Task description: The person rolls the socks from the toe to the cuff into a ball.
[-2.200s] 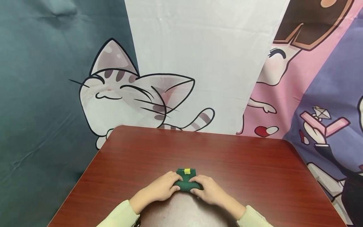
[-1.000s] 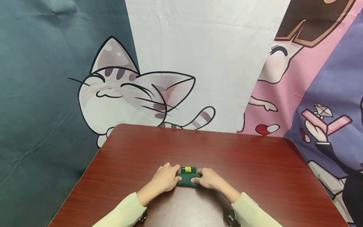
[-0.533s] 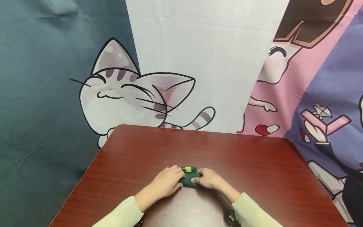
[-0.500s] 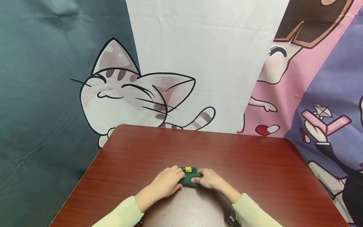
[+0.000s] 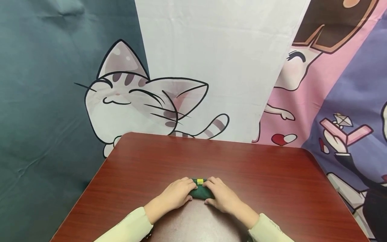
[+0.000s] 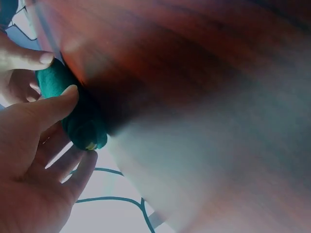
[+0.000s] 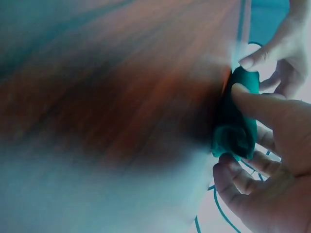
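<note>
Left-hand grip point(image 5: 175, 192) and right-hand grip point(image 5: 222, 196) both hold rolled green cloth point(image 5: 201, 193) (yellow tag point(image 5: 200, 181), far side) on reddish-brown bench point(image 5: 242, 163).

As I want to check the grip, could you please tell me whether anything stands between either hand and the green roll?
Nothing visible does: the left hand and the right hand hold the green roll directly, one at each end, bare skin against its surface.
</note>
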A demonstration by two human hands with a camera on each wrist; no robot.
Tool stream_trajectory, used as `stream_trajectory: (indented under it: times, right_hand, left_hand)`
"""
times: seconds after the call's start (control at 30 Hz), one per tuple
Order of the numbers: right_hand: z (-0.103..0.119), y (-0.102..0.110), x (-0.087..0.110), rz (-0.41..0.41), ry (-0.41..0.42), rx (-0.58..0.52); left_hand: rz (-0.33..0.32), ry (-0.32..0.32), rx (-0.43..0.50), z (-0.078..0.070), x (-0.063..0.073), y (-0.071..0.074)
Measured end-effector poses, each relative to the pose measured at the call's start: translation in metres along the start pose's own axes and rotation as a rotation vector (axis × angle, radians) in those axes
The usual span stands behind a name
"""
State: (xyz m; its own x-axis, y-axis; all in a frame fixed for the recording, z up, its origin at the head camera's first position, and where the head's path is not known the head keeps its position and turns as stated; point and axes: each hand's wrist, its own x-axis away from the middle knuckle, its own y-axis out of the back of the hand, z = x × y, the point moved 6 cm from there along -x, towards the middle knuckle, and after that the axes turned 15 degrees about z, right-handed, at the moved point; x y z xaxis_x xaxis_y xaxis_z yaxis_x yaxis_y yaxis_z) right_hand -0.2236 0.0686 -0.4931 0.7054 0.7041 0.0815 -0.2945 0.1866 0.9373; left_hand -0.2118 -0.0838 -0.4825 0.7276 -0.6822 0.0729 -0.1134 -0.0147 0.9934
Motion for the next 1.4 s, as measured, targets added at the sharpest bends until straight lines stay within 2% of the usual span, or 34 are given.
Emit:
stream_trajectory:
  times: [0.1,0.23,0.5,0.67,0.87,0.97,1.17,1.4]
  right_hand:
    - [0.003,0.000,-0.002,-0.003,0.000,0.040]
    - [0.002,0.001,-0.004,-0.006,-0.024,0.018]
    - [-0.008,0.001,-0.007,-0.016,-0.011,-0.089]
    - [-0.015,0.002,-0.013,0.009,-0.030,-0.186]
    - [-0.027,0.003,-0.022,0.104,-0.141,-0.324]
    - [-0.031,0.004,-0.027,0.155,-0.170,-0.369]
    - [-0.038,0.006,-0.033,0.206,-0.203,-0.406]
    - [-0.041,0.002,-0.032,0.208,-0.229,-0.432]
  left_hand:
    - [0.030,0.020,0.016,0.000,-0.002,-0.001]
    - [0.083,0.048,0.071,0.001,-0.004,-0.003]
    - [0.139,0.094,0.305,0.014,-0.002,-0.009]
    - [0.139,0.124,0.434,0.021,-0.005,-0.008]
    - [0.138,0.145,0.436,0.026,-0.013,-0.006]
    - [0.156,0.161,0.413,0.027,-0.016,-0.005]
    - [0.161,0.133,0.356,0.028,-0.020,-0.002]
    - [0.228,0.164,0.451,0.036,-0.023,-0.009]
